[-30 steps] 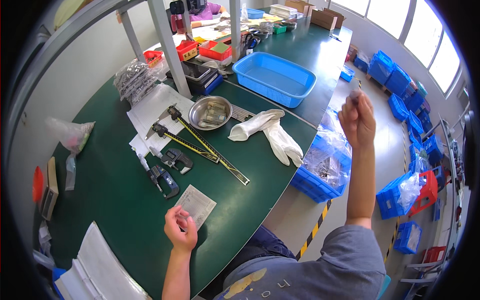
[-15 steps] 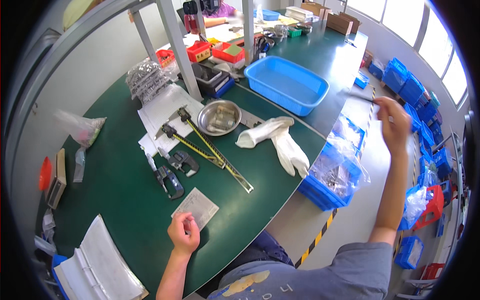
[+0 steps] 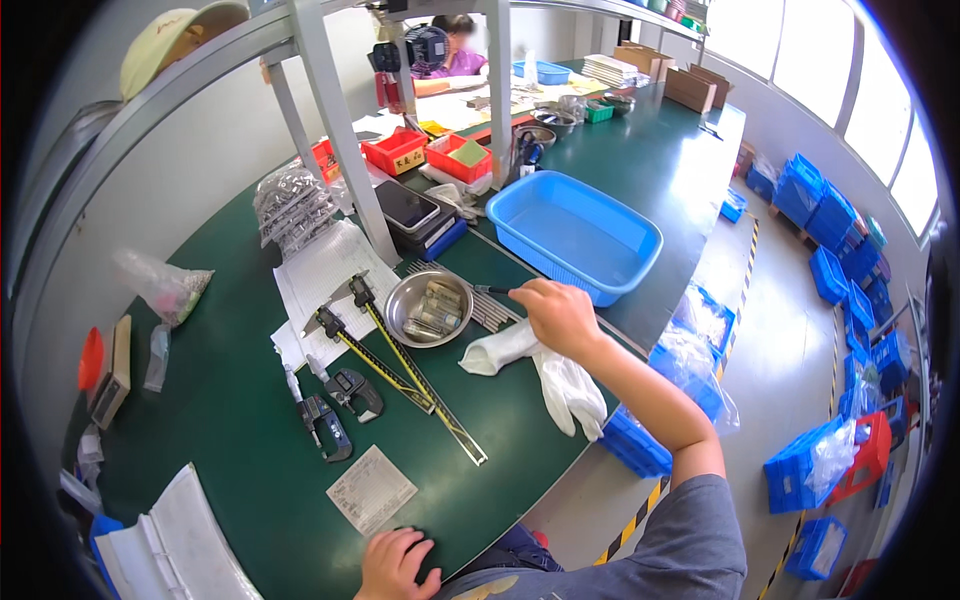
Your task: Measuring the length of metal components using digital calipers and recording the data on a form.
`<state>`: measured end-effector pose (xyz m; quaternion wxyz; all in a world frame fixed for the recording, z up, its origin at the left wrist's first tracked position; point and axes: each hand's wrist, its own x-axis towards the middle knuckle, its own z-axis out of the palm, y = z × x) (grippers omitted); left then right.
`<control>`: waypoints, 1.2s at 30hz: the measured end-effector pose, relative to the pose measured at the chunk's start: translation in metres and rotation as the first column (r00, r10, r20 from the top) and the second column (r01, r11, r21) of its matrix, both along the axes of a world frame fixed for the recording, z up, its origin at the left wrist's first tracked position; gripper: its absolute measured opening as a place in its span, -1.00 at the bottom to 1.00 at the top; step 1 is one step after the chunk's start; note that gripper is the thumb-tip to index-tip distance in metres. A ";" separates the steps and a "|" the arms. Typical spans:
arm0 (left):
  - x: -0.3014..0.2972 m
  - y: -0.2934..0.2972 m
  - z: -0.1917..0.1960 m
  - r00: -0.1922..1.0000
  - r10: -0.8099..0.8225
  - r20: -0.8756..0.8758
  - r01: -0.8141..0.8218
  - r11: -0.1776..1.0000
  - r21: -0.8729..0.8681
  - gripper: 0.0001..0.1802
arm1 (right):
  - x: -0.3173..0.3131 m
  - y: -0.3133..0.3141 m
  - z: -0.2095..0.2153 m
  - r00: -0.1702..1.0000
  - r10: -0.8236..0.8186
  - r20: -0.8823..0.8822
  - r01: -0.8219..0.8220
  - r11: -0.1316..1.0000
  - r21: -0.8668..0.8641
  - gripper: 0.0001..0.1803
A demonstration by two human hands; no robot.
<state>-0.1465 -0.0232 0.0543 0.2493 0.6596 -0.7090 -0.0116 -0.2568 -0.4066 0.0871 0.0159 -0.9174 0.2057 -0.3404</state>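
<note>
My right hand (image 3: pixel 558 315) is closed on a slim dark pen-like stick (image 3: pixel 490 290), its tip pointing left toward a round metal bowl (image 3: pixel 392 318). Several small cylindrical pieces (image 3: pixel 437 308) lie in the bowl. Below that hand rests a pair of white gloves (image 3: pixel 568 392). My left hand (image 3: pixel 398 567) lies on the table's near edge, fingers spread, just below a square printed card (image 3: pixel 371 490). Two digital calipers (image 3: pixel 400 345) lie crossed left of the gloves, partly on papers (image 3: pixel 335 262). Beside them are two micrometers (image 3: pixel 322 425).
A blue plastic basket (image 3: pixel 575 285) stands beyond my right hand. Thin metal rods (image 3: pixel 490 316) lie by the bowl. An open binder (image 3: pixel 190 540) is at near left. Grey shelf posts (image 3: pixel 345 130) rise behind. Another person (image 3: pixel 462 60) sits at the far side.
My right hand has swung left from over the aisle to above the table with the stick. My left hand has uncurled and moved nearer, off the card. The view has shifted.
</note>
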 end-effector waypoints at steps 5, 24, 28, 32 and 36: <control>-0.004 0.001 0.007 0.939 0.331 -0.095 -0.336 0.941 -0.041 -0.57 | 0.021 -0.014 -0.011 0.981 0.071 -0.181 -0.074 0.997 -0.009 -0.78; -0.003 0.001 -0.005 0.849 0.527 -0.043 -0.522 0.848 0.087 -0.51 | 0.090 -0.269 0.067 0.856 -0.341 0.389 0.107 0.852 0.512 -0.67; 0.000 -0.002 -0.003 0.844 0.536 -0.028 -0.532 0.842 0.086 -0.51 | 0.082 -0.284 0.050 0.876 -0.474 0.087 0.350 0.751 0.560 -0.71; -0.002 -0.003 -0.004 0.820 0.572 -0.008 -0.568 0.816 0.103 -0.50 | 0.067 -0.271 0.029 0.719 -0.664 -0.205 0.680 0.611 0.405 -0.68; -0.005 -0.006 -0.006 0.806 0.592 -0.030 -0.585 0.802 0.119 -0.50 | 0.039 -0.312 0.004 0.775 -0.523 -0.355 0.622 0.528 0.578 -0.63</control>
